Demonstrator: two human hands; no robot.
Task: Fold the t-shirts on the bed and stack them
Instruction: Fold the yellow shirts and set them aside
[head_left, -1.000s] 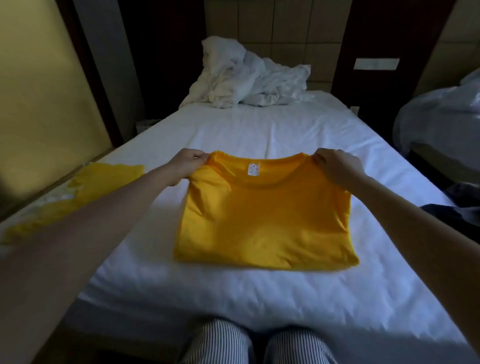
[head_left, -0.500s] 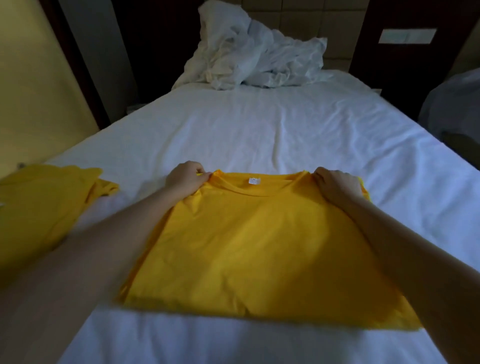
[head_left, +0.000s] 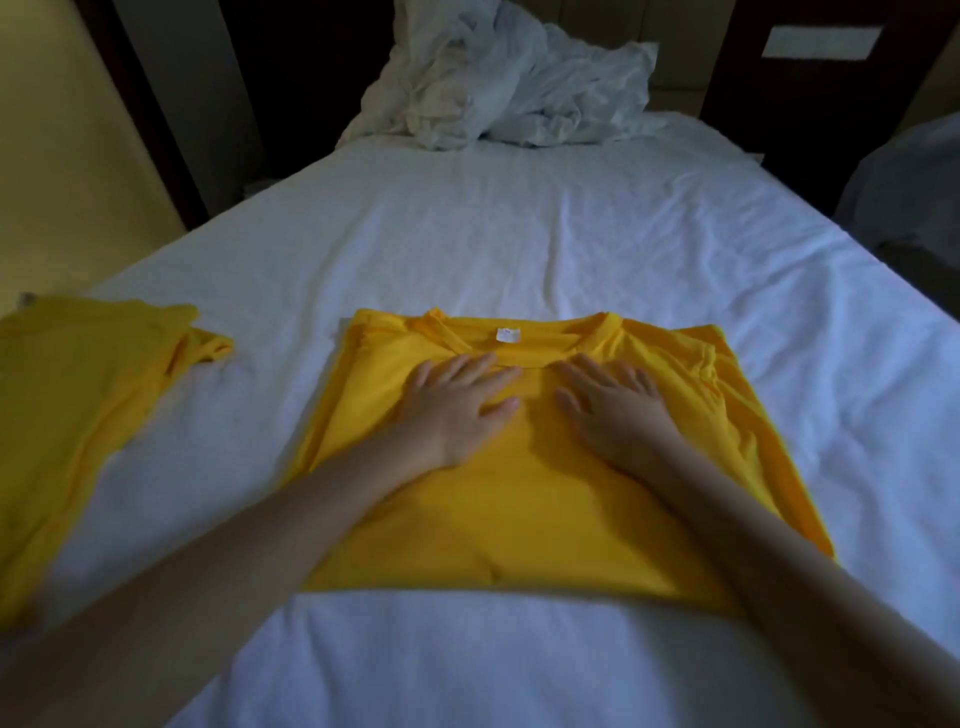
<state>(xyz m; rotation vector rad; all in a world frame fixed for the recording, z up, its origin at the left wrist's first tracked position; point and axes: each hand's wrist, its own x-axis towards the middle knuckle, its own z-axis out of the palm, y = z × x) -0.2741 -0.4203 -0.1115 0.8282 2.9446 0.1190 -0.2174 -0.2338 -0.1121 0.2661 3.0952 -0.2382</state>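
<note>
I count two yellow t-shirts on the bed (head_left: 519, 234). The folded t-shirt (head_left: 545, 493) lies in the middle of the white sheet, collar away from me, its one white label (head_left: 508, 334) showing inside the neckline. Both hands are on it: the left hand (head_left: 457, 405) and the right hand (head_left: 613, 410) rest palm down just below the collar, side by side, fingers straight and spread, gripping nothing. The second t-shirt (head_left: 78, 395) lies apart at the bed's left edge (looser, one sleeve poking toward the folded one). At the head of the bed sits one crumpled heap of white bedding (head_left: 509, 88).
</note>
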